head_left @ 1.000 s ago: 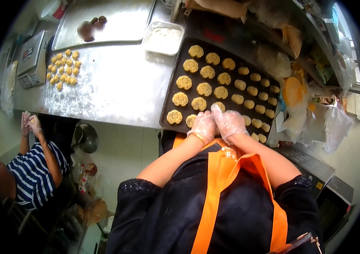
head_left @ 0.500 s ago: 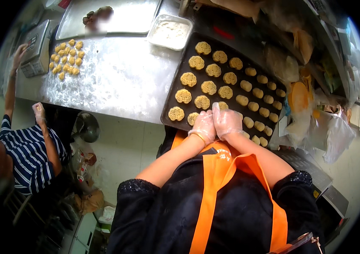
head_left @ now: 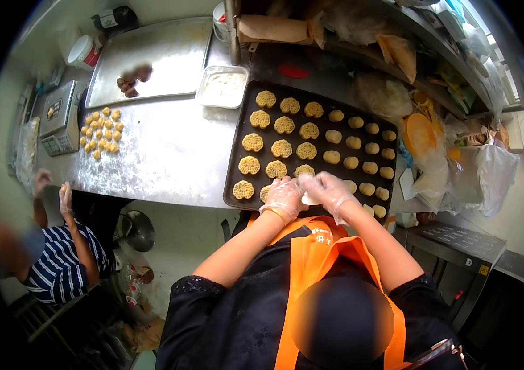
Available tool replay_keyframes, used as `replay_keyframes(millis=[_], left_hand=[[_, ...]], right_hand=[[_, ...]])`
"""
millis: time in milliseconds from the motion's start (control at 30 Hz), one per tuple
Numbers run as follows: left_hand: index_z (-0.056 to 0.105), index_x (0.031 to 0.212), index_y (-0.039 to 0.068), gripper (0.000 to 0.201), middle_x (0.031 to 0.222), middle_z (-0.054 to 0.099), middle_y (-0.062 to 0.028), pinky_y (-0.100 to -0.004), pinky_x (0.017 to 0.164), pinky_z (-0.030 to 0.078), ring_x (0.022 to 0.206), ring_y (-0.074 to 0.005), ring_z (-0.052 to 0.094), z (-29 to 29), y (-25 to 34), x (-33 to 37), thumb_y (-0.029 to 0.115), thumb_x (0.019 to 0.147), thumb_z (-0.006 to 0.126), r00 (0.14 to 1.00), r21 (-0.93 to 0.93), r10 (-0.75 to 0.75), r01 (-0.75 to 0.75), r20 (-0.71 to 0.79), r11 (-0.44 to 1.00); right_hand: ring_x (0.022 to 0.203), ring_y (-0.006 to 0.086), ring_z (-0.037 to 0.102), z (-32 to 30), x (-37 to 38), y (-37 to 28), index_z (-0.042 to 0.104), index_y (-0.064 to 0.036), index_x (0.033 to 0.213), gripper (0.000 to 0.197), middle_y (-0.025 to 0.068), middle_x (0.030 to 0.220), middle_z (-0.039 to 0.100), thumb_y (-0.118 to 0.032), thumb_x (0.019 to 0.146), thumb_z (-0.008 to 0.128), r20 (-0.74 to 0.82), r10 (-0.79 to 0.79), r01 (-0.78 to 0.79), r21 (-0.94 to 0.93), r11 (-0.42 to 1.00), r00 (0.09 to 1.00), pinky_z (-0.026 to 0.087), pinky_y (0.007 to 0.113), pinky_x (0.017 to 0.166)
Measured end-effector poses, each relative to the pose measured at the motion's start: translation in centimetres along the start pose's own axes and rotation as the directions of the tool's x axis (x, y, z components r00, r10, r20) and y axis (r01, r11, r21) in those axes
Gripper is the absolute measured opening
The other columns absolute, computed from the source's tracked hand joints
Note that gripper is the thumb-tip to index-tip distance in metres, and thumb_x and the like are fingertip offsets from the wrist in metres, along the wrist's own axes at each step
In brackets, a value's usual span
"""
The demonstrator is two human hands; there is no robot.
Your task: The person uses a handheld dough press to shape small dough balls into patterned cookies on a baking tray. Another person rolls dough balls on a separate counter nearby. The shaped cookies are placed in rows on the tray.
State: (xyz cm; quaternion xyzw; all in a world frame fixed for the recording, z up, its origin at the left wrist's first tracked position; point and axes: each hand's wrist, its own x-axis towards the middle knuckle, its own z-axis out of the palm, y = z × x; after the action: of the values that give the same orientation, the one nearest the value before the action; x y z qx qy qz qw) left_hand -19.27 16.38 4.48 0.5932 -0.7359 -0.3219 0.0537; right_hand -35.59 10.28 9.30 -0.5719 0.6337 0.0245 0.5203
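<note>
Both my hands wear clear plastic gloves and meet over the near edge of a dark baking tray (head_left: pixel 232 176). My right hand (head_left: pixel 331 191) is closed, its fingers bent round a small white object (head_left: pixel 310 199) whose kind I cannot make out. Right beside it, my left hand (head_left: pixel 284 196) has its fingers drawn together; anything under them is hidden. Flattened, patterned scalloped dough pieces (head_left: pixel 281 148) fill the tray's left columns. Plain, smooth dough lumps (head_left: pixel 331 156) stand in rows on its right.
A white tub of flour (head_left: pixel 223 86) adjoins the tray. Small dough balls (head_left: pixel 103 129) lie on the floured steel table (head_left: pixel 169 154), below a metal tray (head_left: pixel 175 52) holding dark lumps. A scale (head_left: pixel 59 120) and a co-worker in a striped shirt (head_left: pixel 58 268) are at left.
My hands have come slightly apart, and the white object now shows between them. The view has shifted, bringing more of the table's far side in. The co-worker's raised arm has come down.
</note>
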Motion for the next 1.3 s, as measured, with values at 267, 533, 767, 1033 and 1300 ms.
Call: replay_keyframes(millis=[267,533,767,1033,1300], left_hand=[[0.067,0.137,0.016,0.062,0.125,0.072,-0.0118,-0.0503,0.099,0.049,0.116,-0.0368,0.064,1.0,-0.2,-0.7,0.045,0.083,0.079,0.991,-0.087,-0.012,0.001,-0.136,0.996],[0.061,0.145,0.006,0.087,0.131,0.069,-0.0117,-0.0476,0.1,0.049,0.12,-0.0341,0.062,1.5,0.3,-2.0,0.038,0.07,0.093,0.976,-0.074,-0.1,0.087,-0.193,0.993],[0.059,0.144,0.008,0.086,0.124,0.069,-0.0121,-0.0462,0.1,0.049,0.115,-0.0354,0.063,-0.1,0.1,-4.7,0.035,0.071,0.095,0.948,-0.127,-0.164,0.134,-0.272,0.983],[0.069,0.124,0.012,0.05,0.113,0.074,-0.007,-0.0474,0.091,0.052,0.104,-0.0341,0.067,1.3,0.2,-5.0,0.023,0.079,0.088,0.899,-0.141,-0.198,0.154,-0.39,0.978],[0.071,0.118,0.012,0.043,0.104,0.076,-0.0048,-0.0458,0.085,0.053,0.094,-0.0326,0.07,1.5,0.0,-4.5,0.01,0.078,0.086,0.83,-0.224,-0.217,0.114,-0.514,0.968]], right_hand=[[0.086,0.0065,0.063,1.4,-0.6,4.7,0.07,-0.0058,0.123,0.038,0.0003,0.105,0.072,-0.025,0.094,0.085,0.377,-0.017,-0.255,0.658,0.708,0.926,0.05,0.021,0.072],[0.083,0.011,0.065,0.0,-2.6,5.2,0.065,-0.0026,0.129,0.04,0.0057,0.106,0.072,-0.026,0.1,0.079,0.355,-0.073,-0.292,0.854,0.431,0.932,0.057,0.024,0.076],[0.098,0.0247,0.066,-11.1,-7.6,2.2,0.054,0.0038,0.142,0.082,0.0202,0.117,0.067,-0.063,0.096,0.071,0.171,-0.392,-0.21,0.976,-0.059,0.904,0.06,0.035,0.086],[0.094,0.02,0.07,-18.1,1.3,1.0,0.06,-0.0011,0.124,0.065,0.01,0.112,0.068,-0.057,0.096,0.076,-0.147,-0.182,0.154,0.988,0.026,0.972,0.059,0.03,0.077],[0.091,0.0175,0.068,-18.1,10.7,0.4,0.061,-0.0045,0.123,0.059,0.0047,0.105,0.065,-0.054,0.096,0.078,-0.076,-0.071,0.09,0.972,0.217,0.995,0.057,0.027,0.068]])
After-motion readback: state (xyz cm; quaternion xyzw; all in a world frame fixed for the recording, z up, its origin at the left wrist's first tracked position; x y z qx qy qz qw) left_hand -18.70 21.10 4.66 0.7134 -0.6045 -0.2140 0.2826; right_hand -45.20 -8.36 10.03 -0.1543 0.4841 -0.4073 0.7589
